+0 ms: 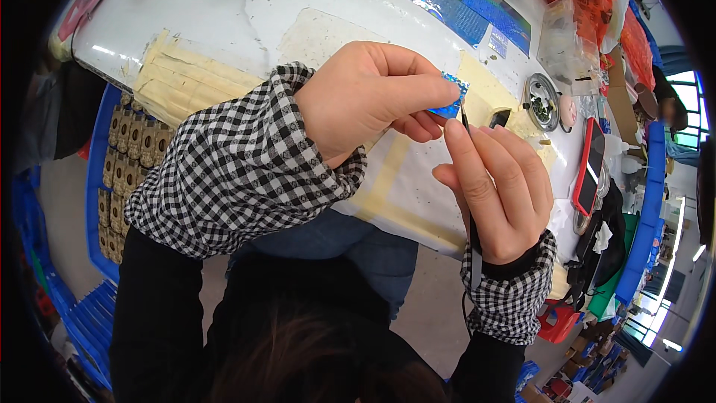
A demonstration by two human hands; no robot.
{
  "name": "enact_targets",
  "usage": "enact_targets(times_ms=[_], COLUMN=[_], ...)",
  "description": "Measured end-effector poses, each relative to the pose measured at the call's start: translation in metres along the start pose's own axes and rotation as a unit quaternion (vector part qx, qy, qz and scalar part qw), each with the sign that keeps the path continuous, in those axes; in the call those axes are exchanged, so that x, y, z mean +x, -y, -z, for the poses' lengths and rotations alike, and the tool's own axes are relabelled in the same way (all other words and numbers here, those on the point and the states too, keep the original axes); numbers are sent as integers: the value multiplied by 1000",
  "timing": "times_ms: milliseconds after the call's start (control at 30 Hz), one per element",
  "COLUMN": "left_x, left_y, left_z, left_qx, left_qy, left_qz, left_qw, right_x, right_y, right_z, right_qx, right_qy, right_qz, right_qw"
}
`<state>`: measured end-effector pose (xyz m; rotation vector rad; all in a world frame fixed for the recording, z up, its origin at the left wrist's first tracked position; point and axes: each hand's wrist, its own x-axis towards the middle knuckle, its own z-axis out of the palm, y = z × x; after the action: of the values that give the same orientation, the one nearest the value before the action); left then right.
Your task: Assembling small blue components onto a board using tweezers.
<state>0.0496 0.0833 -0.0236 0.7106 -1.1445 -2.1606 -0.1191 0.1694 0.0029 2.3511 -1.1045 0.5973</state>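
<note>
Your left hand (373, 97), stretched rightward, pinches a shiny blue piece (450, 110) right of the frame's upper centre, while your right hand (501, 186), fingers angled up-left, grips a slim dark tool (476, 257) pointed at it.

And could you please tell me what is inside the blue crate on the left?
The blue crate holds rows of tan, patterned cases with dark oval marks. The left checked sleeve covers part of it, and the cases hide whatever lies beneath them.

Shiny holographic blue piece (447, 113), matt cloth sleeves (239, 157), glossy smooth tabletop (216, 26)
</note>
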Motion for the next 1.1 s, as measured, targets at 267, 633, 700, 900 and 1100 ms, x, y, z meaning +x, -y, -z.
enact_targets(times_ms=[267, 633, 700, 900, 1100], left_x=[0, 0, 0, 0, 1], left_y=[-1, 0, 1, 1, 2], left_z=[-1, 0, 2, 4, 3], left_qx=[2, -8, -8, -5, -9], left_qy=[1, -68, -75, -74, -69], left_qz=[1, -45, -52, -57, -59], left_qw=[1000, 997, 996, 996, 996], right_x=[0, -9, -12, -12, -14], right_y=[-1, -5, -5, -5, -2], right_z=[2, 5, 4, -4, -7], right_qx=[0, 115, 140, 170, 187], right_qy=[-3, 52, 82, 95, 98], right_qz=[3, -13, -12, -7, 1], right_qw=[1000, 992, 987, 981, 977])
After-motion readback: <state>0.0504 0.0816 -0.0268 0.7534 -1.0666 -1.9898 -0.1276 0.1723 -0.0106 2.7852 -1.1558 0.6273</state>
